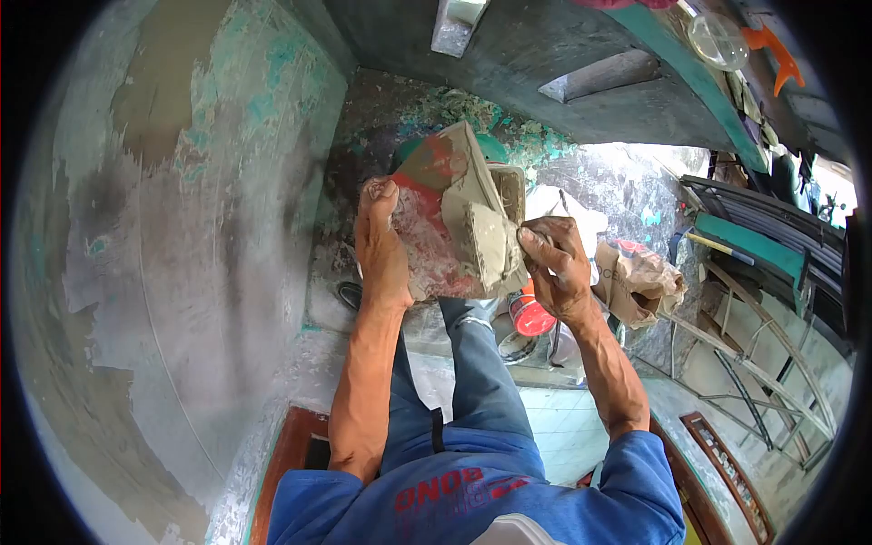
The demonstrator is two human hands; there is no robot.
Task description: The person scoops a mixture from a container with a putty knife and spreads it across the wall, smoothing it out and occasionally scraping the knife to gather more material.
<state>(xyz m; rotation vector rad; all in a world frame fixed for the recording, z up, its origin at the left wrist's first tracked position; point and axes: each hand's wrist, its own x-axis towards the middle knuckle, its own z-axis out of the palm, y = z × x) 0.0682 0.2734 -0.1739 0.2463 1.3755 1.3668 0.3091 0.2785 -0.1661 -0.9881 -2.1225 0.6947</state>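
My left hand (382, 238) grips the left edge of a flat reddish board (425, 238), its thumb over the front face. Wet grey-beige plaster is smeared across the board and lies thick along its right side. My right hand (560, 270) is closed, thumb and fingers pinched, at the board's right edge. It holds a plaster-coated putty knife, whose flat blade (484, 245) rests against the board; its handle is mostly hidden in the fingers. Both hands are raised in front of my body, above my legs.
A patchy plastered wall (227, 218) stands close on my left. Below right are a red bucket (531, 315) and a crumpled paper sack (640, 283). A metal frame (754, 363) leans farther right. A spray bottle with an orange trigger (775, 56) is at upper right.
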